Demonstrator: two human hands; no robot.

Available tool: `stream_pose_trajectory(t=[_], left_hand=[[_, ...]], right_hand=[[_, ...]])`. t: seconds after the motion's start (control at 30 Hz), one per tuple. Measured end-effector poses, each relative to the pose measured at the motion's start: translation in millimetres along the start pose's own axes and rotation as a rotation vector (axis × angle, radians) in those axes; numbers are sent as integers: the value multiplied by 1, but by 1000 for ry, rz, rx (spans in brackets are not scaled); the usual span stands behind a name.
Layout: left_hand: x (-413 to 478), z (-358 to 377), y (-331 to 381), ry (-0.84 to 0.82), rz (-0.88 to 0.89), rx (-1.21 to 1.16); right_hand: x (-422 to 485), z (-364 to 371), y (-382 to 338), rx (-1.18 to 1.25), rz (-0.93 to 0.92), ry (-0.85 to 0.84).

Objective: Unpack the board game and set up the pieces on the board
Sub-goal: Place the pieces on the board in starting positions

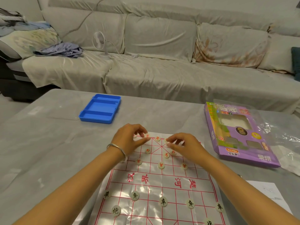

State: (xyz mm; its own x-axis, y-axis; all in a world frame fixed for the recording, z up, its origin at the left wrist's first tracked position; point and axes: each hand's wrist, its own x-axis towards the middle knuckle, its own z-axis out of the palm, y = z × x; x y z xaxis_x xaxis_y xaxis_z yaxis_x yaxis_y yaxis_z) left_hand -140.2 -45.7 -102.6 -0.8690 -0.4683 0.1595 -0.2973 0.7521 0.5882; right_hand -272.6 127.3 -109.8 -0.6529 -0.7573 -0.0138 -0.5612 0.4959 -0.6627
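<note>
Unpacking looks done: the blue tray (100, 109) beyond your left hand (129, 137) sits emptied, and the purple box (238, 135) lies out past your right hand (185, 143). The board (152, 181) is spread flat beneath both forearms. Your hands are close together at its far edge, the left pinching a red piece (147, 136) on the back row, the right curled on a second red piece (166, 140), mostly hidden. Red's back row shows gaps to fill. The black pieces (163, 201) by your elbows stand in two rows; their back row is out of view.

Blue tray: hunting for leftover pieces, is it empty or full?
Empty: all three compartments of the blue tray show only bare blue plastic.
</note>
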Motion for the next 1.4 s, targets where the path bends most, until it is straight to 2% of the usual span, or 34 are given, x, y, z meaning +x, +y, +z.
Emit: stream_pose_trajectory(t=[0.17, 0.4, 0.83, 1.17, 1.3, 1.4], left_hand=[[14, 31, 52, -11, 173, -34], [47, 98, 93, -155, 94, -26], [71, 136, 109, -149, 108, 105], [74, 142, 107, -149, 97, 117], [72, 131, 105, -165, 124, 112], [68, 102, 93, -114, 134, 72]], right_hand=[[-1, -48, 12, 27, -25, 270], [-20, -88, 75, -30, 99, 399], [-17, -86, 97, -195, -72, 303], [-18, -86, 98, -242, -68, 290], [-17, -89, 96, -243, -71, 277], [-20, -88, 87, -230, -87, 272]])
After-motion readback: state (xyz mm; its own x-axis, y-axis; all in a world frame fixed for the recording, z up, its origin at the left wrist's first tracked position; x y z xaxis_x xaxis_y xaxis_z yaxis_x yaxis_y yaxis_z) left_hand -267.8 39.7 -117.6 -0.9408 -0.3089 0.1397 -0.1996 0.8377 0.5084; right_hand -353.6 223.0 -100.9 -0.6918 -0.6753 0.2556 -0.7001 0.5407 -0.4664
